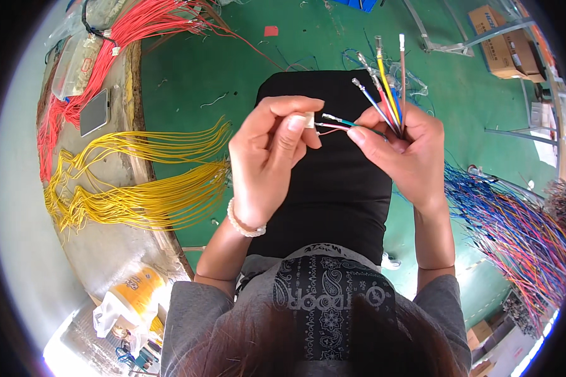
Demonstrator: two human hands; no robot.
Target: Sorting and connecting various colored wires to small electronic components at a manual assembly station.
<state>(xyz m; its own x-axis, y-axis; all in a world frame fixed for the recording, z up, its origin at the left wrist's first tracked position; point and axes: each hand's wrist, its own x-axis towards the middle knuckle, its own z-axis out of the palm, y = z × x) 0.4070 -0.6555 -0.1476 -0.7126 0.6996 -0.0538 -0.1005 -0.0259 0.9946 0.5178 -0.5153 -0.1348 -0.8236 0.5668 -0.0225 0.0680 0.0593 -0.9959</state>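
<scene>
Between the thumb and fingers of my left hand (271, 147) is a small white connector housing (309, 120). A pink wire (334, 125) runs from my right hand to the housing's right side. My right hand (404, 147) grips a bunch of coloured wires (390, 103), among them yellow, red, blue, white and brown ones, with metal terminals on their tips fanning upward. A green wire (346, 122) points left from the right fingers, its metal terminal close to the housing but apart from it. How deep the pink wire sits in the housing is hidden.
On the bench at left lie yellow wires (163, 195), red wires (126, 47) and a phone (95, 114). Blue and red wires (516, 226) hang in a thick bundle at right. A cardboard box (506, 44) stands far right by a metal frame. Wire scraps litter the green floor (233, 75).
</scene>
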